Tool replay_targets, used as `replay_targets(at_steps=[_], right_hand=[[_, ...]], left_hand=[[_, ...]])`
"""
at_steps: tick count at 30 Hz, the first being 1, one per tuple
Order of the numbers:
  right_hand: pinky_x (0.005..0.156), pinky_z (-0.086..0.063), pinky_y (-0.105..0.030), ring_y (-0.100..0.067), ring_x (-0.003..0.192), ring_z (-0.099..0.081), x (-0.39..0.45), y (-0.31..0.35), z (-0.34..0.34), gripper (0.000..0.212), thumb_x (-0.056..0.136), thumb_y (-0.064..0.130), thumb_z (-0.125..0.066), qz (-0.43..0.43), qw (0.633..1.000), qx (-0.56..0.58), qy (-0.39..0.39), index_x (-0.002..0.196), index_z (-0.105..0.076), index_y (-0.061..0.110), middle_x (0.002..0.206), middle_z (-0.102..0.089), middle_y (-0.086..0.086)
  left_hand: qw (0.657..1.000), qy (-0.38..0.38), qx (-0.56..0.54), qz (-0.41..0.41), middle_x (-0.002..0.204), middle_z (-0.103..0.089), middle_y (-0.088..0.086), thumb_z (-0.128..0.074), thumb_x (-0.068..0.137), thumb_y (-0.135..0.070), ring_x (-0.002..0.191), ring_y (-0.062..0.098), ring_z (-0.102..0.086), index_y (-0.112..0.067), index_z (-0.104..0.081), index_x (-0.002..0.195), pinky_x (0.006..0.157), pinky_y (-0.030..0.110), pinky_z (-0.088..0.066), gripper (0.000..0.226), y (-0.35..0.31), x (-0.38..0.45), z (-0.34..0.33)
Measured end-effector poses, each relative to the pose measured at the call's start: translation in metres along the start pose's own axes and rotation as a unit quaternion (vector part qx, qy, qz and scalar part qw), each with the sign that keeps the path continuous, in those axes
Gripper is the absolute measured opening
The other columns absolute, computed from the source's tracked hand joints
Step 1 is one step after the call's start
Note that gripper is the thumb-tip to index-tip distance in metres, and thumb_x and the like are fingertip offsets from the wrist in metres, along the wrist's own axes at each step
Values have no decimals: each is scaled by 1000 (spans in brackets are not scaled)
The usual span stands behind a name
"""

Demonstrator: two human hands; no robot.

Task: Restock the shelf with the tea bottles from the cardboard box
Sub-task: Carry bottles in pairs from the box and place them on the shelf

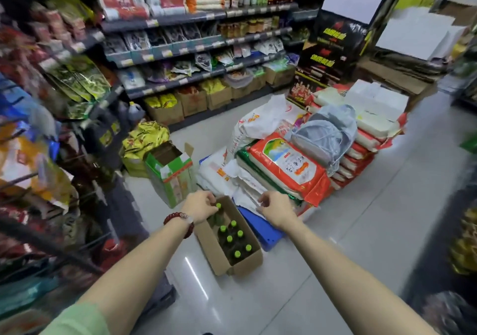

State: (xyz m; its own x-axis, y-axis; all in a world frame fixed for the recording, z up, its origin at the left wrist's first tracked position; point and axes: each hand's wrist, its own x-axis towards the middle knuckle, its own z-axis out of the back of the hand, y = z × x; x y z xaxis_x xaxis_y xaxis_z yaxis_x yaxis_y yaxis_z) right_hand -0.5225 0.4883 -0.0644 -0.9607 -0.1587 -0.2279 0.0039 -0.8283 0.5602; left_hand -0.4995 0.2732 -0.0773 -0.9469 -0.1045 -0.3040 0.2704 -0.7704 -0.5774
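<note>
Seven green-capped dark tea bottles (233, 241) stand in the open brown cardboard box (219, 254) on the pale tiled floor (322, 270). My left hand (200, 205), a red bead bracelet (180, 222) on its wrist, has its fingers curled round the cap of the bottle at the box's far end. My right hand (276, 209) hovers just beside the box over the blue plastic crate (260, 231), fingers loosely curled, holding nothing. Stacked rice sacks (289, 166) lie beyond; the packed shelf (180, 50) runs along my left.
</note>
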Motion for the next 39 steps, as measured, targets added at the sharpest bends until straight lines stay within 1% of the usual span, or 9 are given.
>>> replay_targets(at_steps=[4,9,18,23,27,30,32,35,39], right_hand=[[70,-45,-31,-24,81,-58,47,-18,-8,17,79,17,-63,19,999,13,42,90,-65,5,86,-63,-8],[82,-51,-36,-22,91,-61,117,-67,-48,21,81,23,-66,50,994,-5,97,99,-65,11,100,-68,-8],[86,-49,-35,-22,93,-60,217,-192,-197,26,84,19,-68,21,990,22,141,107,-62,9,104,-67,-9],[80,-41,-21,-17,100,-59,264,-253,-298,31,87,20,-66,24,989,48,140,116,-60,12,108,-65,-3],[84,-39,-19,-16,107,-58,296,-289,-371,32,87,21,-66,40,990,64,116,117,-59,14,113,-64,0],[84,-39,-19,-10,100,-56,316,-311,-419,29,85,22,-67,46,991,93,90,113,-62,18,105,-64,4],[83,-39,-19,-9,100,-56,330,-326,-445,29,84,24,-68,41,990,110,77,113,-61,21,101,-63,8],[84,-39,-20,-10,105,-57,348,-344,-474,33,83,28,-68,36,990,121,59,115,-59,25,109,-65,7],[89,-39,-20,-13,110,-56,366,-352,-490,44,80,29,-72,50,992,99,53,121,-59,22,116,-65,4]], left_hand=[[1000,-7,-24,19,106,-68,7,-67,83,-21,98,20,-62,-9,-66,105,76,22,-44,24,-4,35,-22],[995,-20,-67,72,112,-67,5,-66,83,-28,101,19,-62,-12,-64,112,86,29,-49,33,22,80,-79],[986,-6,-87,143,113,-66,3,-61,87,-26,103,16,-60,-15,-62,115,86,20,-43,30,127,169,-231],[983,-16,-111,145,123,-63,5,-63,87,-27,113,19,-58,-15,-57,124,96,26,-44,39,193,223,-317],[977,-45,-156,136,130,-59,5,-62,89,-22,120,20,-54,-13,-52,129,96,23,-40,42,234,267,-377],[972,-63,-187,127,131,-58,6,-60,90,-21,121,19,-54,-12,-51,130,93,17,-38,42,259,296,-418],[972,-77,-187,120,133,-57,4,-60,89,-23,122,18,-54,-14,-50,132,96,20,-39,45,273,313,-444],[972,-104,-177,114,135,-56,4,-62,88,-24,124,20,-52,-15,-47,135,101,28,-40,49,287,334,-471],[967,-130,-170,139,132,-58,8,-65,85,-18,123,26,-52,-17,-46,136,104,32,-40,55,291,355,-491]])
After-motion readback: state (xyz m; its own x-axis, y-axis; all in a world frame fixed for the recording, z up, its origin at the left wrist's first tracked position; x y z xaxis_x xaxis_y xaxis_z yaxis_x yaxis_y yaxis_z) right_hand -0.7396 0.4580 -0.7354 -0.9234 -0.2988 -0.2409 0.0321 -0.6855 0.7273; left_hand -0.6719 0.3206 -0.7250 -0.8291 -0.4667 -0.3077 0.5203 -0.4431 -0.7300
